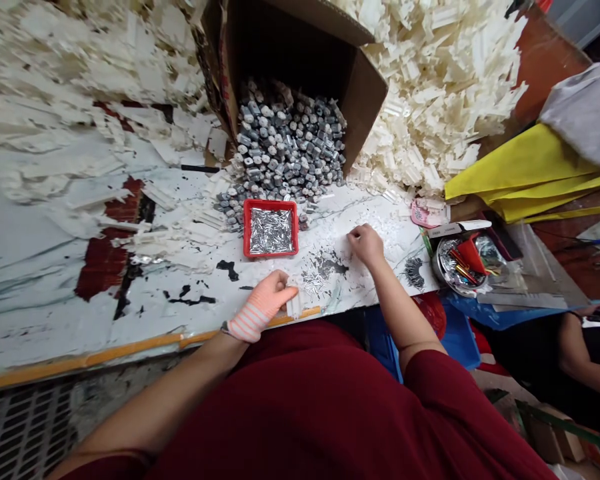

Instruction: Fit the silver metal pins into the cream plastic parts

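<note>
White marble-patterned tabletop, worn through to red-brown patches and edged with an orange strip, fills most of the view, and across its far side lies a great drift of ivory plastic moulded parts. A brown corrugated cardboard box lies tipped on its side among them, spilling a heap of grey metal cylindrical slugs onto the table; its dark interior hides whatever remains inside. Off to the right are a bright yellow folded cloth, a co-worker's bare forearm and a round steel bowl holding red and yellow bits. A square red plastic tray sits just against the heap, filled with slim silver pins. A loose scatter of thin silver pins lies on the table between the hands. The left hand, in a salmon-and-white striped glove, has its fingers closed on a narrow white plastic piece at the table edge. The right hand rests with fingers bunched just beyond the scatter; whether they pinch a pin, I cannot tell
</note>
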A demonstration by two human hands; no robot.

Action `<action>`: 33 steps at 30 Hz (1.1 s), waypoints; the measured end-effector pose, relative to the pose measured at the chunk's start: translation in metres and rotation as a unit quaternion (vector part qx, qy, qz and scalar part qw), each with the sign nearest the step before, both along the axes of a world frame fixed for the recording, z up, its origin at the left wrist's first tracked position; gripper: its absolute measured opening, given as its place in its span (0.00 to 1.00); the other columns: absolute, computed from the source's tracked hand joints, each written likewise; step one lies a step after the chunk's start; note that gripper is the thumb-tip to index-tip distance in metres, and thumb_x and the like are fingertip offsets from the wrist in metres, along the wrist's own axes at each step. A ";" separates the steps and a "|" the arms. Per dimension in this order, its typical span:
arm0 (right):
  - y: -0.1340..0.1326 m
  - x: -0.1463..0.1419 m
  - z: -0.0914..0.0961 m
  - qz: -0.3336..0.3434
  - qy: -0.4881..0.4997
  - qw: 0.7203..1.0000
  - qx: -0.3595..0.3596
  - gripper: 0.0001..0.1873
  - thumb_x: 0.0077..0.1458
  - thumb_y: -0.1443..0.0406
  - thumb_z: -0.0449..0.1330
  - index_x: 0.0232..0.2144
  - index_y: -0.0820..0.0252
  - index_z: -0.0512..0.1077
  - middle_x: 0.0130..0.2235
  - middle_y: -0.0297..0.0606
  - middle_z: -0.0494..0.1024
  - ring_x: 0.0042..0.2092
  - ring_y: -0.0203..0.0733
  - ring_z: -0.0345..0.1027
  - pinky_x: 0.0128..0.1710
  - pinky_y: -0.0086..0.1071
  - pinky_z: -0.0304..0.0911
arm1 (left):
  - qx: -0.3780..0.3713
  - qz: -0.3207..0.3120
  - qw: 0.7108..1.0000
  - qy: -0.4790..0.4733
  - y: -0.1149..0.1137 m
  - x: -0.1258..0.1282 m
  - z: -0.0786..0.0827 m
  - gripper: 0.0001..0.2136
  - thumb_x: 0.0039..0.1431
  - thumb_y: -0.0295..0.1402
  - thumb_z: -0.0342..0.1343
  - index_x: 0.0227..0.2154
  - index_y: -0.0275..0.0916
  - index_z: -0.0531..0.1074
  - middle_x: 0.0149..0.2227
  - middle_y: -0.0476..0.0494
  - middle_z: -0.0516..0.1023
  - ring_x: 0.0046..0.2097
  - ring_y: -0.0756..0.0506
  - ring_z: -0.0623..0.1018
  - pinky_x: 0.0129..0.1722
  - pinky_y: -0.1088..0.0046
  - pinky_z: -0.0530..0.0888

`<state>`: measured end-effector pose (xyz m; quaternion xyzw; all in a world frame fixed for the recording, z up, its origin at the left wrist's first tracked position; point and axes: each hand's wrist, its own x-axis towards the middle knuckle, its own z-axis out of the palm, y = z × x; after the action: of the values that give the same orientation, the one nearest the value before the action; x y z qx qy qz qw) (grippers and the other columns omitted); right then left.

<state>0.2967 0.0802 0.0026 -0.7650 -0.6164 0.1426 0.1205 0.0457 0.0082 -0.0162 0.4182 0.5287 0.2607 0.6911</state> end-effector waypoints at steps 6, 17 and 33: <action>0.022 0.031 -0.005 0.016 -0.153 0.988 -0.025 0.08 0.53 0.67 0.54 0.32 0.59 0.74 0.40 0.44 0.73 0.43 0.45 0.67 0.36 0.32 0.61 | -0.024 0.024 0.998 -0.054 0.002 0.004 -0.003 0.15 0.42 0.37 0.59 0.32 0.37 0.65 0.17 0.59 0.62 0.19 0.53 0.63 0.19 0.79 0.58; -0.039 -0.062 0.003 0.317 0.274 0.899 0.130 0.04 0.52 0.66 0.60 0.26 0.59 0.71 0.33 0.37 0.77 0.37 0.37 0.71 0.40 0.32 0.66 | 0.008 0.039 0.999 -0.030 0.008 0.011 0.002 0.14 0.43 0.35 0.57 0.34 0.35 0.70 0.18 0.58 0.61 0.19 0.54 0.61 0.18 0.79 0.58; -0.055 -0.081 0.002 0.418 -0.046 0.886 0.196 0.10 0.60 0.67 0.54 0.27 0.59 0.71 0.34 0.42 0.75 0.36 0.41 0.61 0.36 0.35 0.59 | -0.007 0.023 1.000 -0.004 0.007 0.004 0.022 0.16 0.44 0.33 0.55 0.36 0.33 0.75 0.20 0.53 0.68 0.21 0.53 0.64 0.18 0.79 0.60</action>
<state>0.2161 0.0248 0.0048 -0.4032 -0.8992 0.0210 0.1687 0.0495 0.0152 0.0057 0.3999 0.5370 0.2751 0.6899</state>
